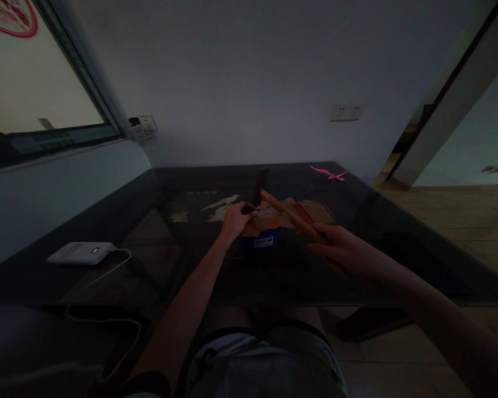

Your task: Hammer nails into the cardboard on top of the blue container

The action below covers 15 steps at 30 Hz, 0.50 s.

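Note:
My right hand (334, 249) is closed round the lower end of a smooth light-brown wooden stick (288, 213). The stick slants up to the left, its far end over the items at the table's middle. My left hand (235, 218) is pinched at the left edge of a crumpled, orange-and-whitish piece (268, 218); what its fingertips hold is too dim to tell. Beneath that piece sits a small blue box (265, 239) with a pale label. Just behind the fingertips, a dark, flat, narrow thing (259, 185) rises at a tilt.
On the dark glossy table (182, 182) lie a brown wrapper with red print (313, 211), pale torn scraps (222, 209) and a pink ribbon (331, 174). A white power bank (83, 252) with a white cable (122, 260) lies at the left. A wall (240, 83) stands behind the table.

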Each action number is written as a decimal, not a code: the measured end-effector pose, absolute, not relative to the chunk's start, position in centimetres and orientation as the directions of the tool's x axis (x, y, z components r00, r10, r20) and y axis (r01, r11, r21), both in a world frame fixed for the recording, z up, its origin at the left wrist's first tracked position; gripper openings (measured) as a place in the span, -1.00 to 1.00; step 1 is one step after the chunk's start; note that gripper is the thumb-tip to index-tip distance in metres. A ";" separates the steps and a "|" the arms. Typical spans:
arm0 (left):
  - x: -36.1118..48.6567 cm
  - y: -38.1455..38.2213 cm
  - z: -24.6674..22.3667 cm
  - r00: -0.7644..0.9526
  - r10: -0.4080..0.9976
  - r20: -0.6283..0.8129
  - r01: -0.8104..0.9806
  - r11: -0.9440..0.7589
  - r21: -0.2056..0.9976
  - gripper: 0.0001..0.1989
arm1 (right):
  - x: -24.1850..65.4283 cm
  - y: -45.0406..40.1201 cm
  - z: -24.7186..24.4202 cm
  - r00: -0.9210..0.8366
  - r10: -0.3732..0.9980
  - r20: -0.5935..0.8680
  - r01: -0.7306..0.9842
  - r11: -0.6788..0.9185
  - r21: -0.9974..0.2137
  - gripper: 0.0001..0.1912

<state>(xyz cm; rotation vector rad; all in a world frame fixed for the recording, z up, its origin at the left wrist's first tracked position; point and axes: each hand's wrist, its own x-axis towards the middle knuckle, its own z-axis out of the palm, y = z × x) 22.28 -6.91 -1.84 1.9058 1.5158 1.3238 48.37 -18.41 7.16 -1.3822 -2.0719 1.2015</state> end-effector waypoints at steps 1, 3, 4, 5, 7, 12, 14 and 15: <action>22.3 -6.9 -1.8 -0.022 0.895 0.445 0.545 -0.363 0.756 -0.83 | 48.4 -18.5 7.4 -0.445 0.885 -0.135 0.565 0.160 -0.810 -0.70; 22.4 -7.0 -1.7 -0.041 0.891 0.452 0.529 -0.365 0.767 -0.73 | 48.4 -18.5 7.8 -0.442 0.891 -0.102 0.565 0.189 -0.803 -0.69; 22.4 -7.0 -1.7 -0.048 0.892 0.449 0.521 -0.361 0.773 -0.69 | 48.3 -18.4 7.9 -0.449 0.888 -0.097 0.565 0.199 -0.801 -0.69; 22.4 -7.1 -1.7 -0.051 0.894 0.445 0.520 -0.356 0.776 -0.66 | 48.2 -18.3 7.9 -0.458 0.883 -0.106 0.568 0.199 -0.799 -0.69; 22.4 -7.2 -1.7 -0.046 0.896 0.441 0.537 -0.350 0.767 -0.62 | 48.0 -18.0 8.1 -0.474 0.867 -0.152 0.581 0.179 -0.794 -0.69; 22.4 -7.3 -1.9 -0.048 0.892 0.450 0.543 -0.355 0.761 -0.60 | 48.0 -17.6 9.4 -0.467 0.866 -0.180 0.625 0.179 -0.760 -0.68; 22.5 -7.2 -1.9 -0.051 0.886 0.461 0.521 -0.370 0.769 -0.62 | 48.0 -17.5 9.7 -0.471 0.870 -0.148 0.624 0.210 -0.753 -0.64; 22.5 -7.2 -1.9 -0.050 0.886 0.462 0.514 -0.373 0.772 -0.62 | 48.0 -17.5 9.8 -0.473 0.870 -0.141 0.624 0.218 -0.750 -0.64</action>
